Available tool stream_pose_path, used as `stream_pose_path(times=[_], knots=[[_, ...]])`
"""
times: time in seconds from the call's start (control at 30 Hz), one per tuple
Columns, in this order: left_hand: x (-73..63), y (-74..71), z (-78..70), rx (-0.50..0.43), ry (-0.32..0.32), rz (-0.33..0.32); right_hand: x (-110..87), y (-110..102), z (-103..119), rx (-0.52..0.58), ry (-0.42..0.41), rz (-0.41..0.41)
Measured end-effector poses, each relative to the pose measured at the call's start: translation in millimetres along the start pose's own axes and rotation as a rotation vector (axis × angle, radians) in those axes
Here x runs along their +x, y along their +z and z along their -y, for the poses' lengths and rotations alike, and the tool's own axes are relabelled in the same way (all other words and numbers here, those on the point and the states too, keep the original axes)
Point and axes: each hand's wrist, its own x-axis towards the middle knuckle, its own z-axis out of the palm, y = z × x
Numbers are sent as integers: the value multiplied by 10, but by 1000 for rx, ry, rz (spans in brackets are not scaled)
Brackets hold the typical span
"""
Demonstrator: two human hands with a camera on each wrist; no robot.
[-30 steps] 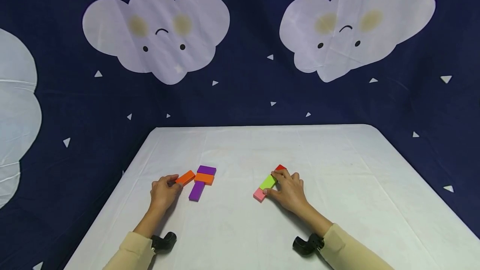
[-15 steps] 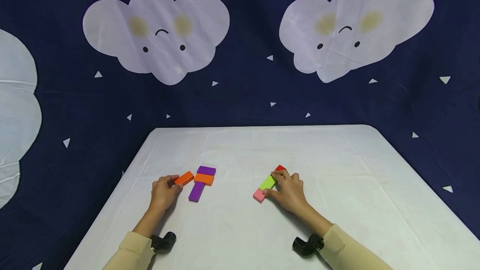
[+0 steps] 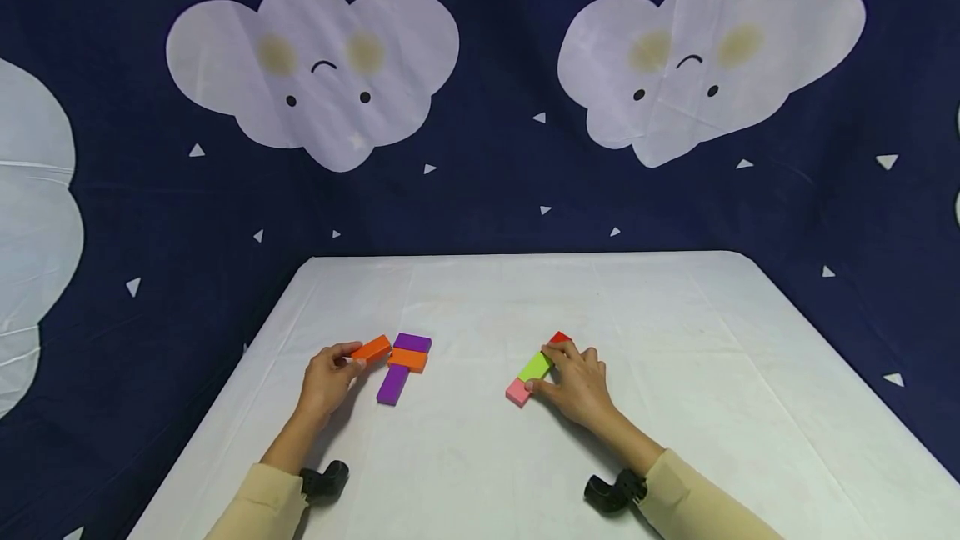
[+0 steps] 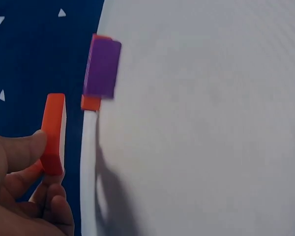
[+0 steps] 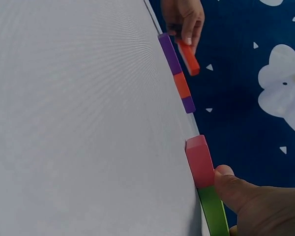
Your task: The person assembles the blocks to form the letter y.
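My left hand pinches an orange block between thumb and fingers, raised and tilted beside a small group of blocks. In that group, a second orange block lies across between a far purple block and a near purple block. My right hand holds a slanting row on the table: a pink block, a lime green block and a red block. Its thumb presses the row near the pink-green joint, and its index finger reaches the green-red end. Fingers partly cover the red block.
A white-covered table lies under both hands. Behind it hangs a dark blue cloth printed with clouds and small triangles. A black wrist device sits by the left cuff, and another black device by the right.
The left hand has lifted the orange block slightly, away from the table and a little farther back. The right hand and its row stay in place.
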Motion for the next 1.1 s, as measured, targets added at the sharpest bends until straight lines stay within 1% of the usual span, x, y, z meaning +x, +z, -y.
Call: stream_pose_path(times=[0.13, 0.23, 0.4, 0.63, 0.77, 0.87, 1.1], knots=[[-14, 55, -118, -7, 72, 22, -3, 0, -3, -4, -6, -5], [-27, 119, -217, -13, 113, 51, -3, -1, -6, -9, -11, -9], [-43, 223, -349, 2, 143, 100, -2, 0, -7, -6, -18, -13], [-28, 351, -430, -6, 199, 133, -11, 0, -14, 11, -23, -11], [-28, 421, -471, -26, 189, 169, -9, 2, -14, 10, -28, -15], [-26, 482, -498, -26, 205, 201, -5, 4, -14, 10, -24, -13], [-23, 639, -560, 9, 312, 288, 2, 9, -19, 16, -12, -1]])
